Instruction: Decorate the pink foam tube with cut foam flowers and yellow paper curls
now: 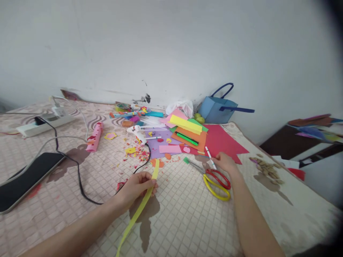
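A long, narrow yellow paper strip [139,210] is pinched between the thumb and fingers of my left hand [139,185]. One end sticks up past the fingertips, and the rest hangs toward the lower edge of view. My right hand [225,163] is at the right, its fingertips closed on a slim white pen [210,157]. Just below that hand lies a pair of scissors [217,184] with one red and one yellow handle loop. A green piece [185,160] is at the tip of the blades.
Coloured sheets [219,139], a green cutter [187,138] and a white glue gun [137,134] lie ahead among paper scraps. Black cable crosses the left side, near a phone [29,178] and power strip [45,125]. A blue bag [218,109] stands by the wall.
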{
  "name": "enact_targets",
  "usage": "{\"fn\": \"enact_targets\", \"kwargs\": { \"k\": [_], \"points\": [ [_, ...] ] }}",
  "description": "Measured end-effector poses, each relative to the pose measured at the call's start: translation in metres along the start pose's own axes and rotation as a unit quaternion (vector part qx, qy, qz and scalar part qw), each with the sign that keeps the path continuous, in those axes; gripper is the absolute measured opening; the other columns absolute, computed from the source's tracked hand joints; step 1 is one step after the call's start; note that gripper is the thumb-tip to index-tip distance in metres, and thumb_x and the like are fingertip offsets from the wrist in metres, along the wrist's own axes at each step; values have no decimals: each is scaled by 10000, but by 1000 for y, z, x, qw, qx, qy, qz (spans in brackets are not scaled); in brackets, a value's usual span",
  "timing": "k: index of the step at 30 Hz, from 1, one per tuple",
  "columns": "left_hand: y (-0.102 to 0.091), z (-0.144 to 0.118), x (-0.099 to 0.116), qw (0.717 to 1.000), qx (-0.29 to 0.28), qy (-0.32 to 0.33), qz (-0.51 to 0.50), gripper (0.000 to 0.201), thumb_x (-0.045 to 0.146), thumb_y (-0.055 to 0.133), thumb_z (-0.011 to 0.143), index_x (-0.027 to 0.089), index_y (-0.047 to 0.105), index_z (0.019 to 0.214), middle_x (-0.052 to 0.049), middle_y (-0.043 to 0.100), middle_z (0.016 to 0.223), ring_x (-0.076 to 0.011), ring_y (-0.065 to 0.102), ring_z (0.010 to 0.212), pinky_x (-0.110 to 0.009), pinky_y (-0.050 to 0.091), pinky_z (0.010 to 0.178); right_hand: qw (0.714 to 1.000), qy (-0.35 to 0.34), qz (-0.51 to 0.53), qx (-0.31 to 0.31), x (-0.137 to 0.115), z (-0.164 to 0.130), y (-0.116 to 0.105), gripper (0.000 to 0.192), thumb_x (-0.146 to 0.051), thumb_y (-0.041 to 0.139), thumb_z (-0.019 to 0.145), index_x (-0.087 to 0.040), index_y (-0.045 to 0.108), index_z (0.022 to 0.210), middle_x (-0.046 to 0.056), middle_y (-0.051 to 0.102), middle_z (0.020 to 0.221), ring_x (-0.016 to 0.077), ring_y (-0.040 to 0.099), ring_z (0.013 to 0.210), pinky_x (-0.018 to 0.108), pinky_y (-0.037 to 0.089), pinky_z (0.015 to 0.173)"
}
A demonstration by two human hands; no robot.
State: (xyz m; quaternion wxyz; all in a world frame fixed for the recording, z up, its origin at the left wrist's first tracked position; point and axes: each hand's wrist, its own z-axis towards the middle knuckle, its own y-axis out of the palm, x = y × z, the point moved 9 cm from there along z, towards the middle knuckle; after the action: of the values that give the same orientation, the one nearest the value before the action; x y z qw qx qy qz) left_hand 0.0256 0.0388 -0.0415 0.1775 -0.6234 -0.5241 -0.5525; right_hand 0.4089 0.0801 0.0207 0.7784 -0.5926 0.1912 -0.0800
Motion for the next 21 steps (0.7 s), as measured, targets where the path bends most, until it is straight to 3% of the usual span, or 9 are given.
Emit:
{"fn": "enact_targets", "kwargs": {
  "k": [4,7,10,16,19,21],
  "points": [
    [-1,0,1,1000,-3,7,-8,371,357,766,601,156,465,682,-2,627,664,-91,553,543,-220,422,545,1000,7,1,-7,13,0,10,195,-287,440,780,-191,567,667,75,632,637,217,595,612,282,342,527],
    [0,-2,3,1000,-5,3,-11,347,341,757,622,155,472,693,1,630,676,-86,556,552,-220,429,562,1000,-11,12,-10,7,-1,16,179,-361,492,760,-195,556,745,60,642,691,208,595,642,268,345,532],
    [0,-3,5,1000,-2,4,-11,337,335,756,624,153,480,689,3,630,675,-86,556,551,-219,432,562,999,-32,18,-18,-2,-1,23,108,-312,533,718,-205,530,701,37,618,657,198,578,634,260,341,530],
    [-4,-1,0,1000,-2,2,-22,345,339,767,613,149,490,693,-9,637,681,-95,567,563,-228,443,574,996,-76,47,7,-20,-19,1,123,-242,401,789,-197,503,843,71,611,792,210,568,727,296,391,617],
    [-6,1,-1,1000,-6,1,-29,347,337,768,616,148,488,696,-14,639,687,-94,567,567,-226,439,573,986,-133,79,-58,-31,-49,-4,171,-376,505,767,-213,505,820,31,619,782,182,575,679,274,420,606],
    [-6,1,0,1000,-5,1,-28,350,336,769,618,148,484,696,-16,640,692,-96,569,573,-225,435,571,971,-156,100,-150,-34,-72,5,256,-444,571,722,-212,515,815,19,622,768,185,572,659,275,423,582]
  ]
}}
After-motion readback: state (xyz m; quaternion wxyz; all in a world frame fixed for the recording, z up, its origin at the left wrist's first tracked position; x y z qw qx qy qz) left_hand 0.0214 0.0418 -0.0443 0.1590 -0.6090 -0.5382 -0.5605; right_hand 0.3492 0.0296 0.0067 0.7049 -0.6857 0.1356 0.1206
